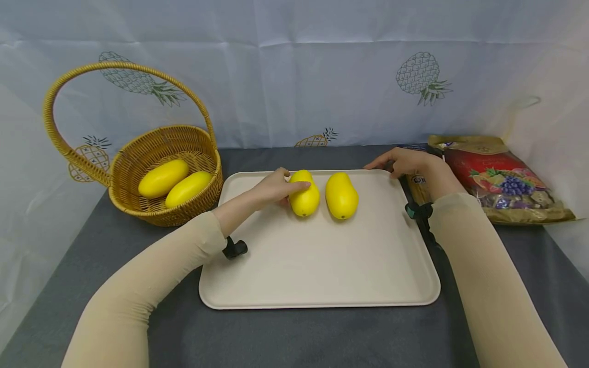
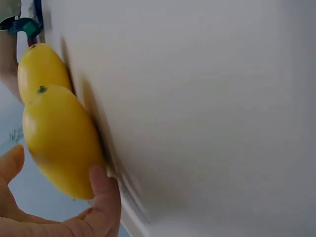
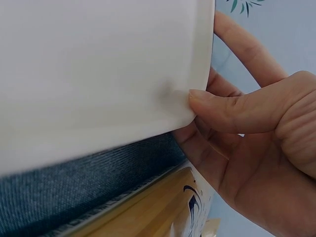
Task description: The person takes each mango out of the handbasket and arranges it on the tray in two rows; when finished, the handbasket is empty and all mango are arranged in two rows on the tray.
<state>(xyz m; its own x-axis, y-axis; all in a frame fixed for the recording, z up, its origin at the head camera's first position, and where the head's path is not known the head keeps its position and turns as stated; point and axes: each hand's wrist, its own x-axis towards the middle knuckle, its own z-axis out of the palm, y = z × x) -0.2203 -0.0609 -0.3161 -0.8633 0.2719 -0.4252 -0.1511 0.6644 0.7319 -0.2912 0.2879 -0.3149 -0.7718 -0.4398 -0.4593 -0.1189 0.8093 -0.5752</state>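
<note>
A cream tray [image 1: 322, 271] lies on the dark table, bearing two yellow mangoes side by side near its far edge. At the left mango [image 1: 304, 202] is my left hand [image 1: 275, 188], its thumb over the fruit in the head view. The left wrist view shows a fingertip touching that mango low down, with the thumb slightly apart from it. To its right sits the other mango [image 1: 341, 197], touched by no hand. My right hand [image 1: 409, 162] holds the tray's far right corner, thumb on the rim and other fingers outside and beneath it.
A wicker basket [image 1: 123, 191] with a tall handle stands left of the tray, with two yellow mangoes [image 1: 164, 179] inside. To the right lies a red and gold bag [image 1: 501, 176], beside a brown package [image 1: 417, 190] partly hidden by my right arm. A pineapple-print cloth [image 1: 294, 97] hangs behind.
</note>
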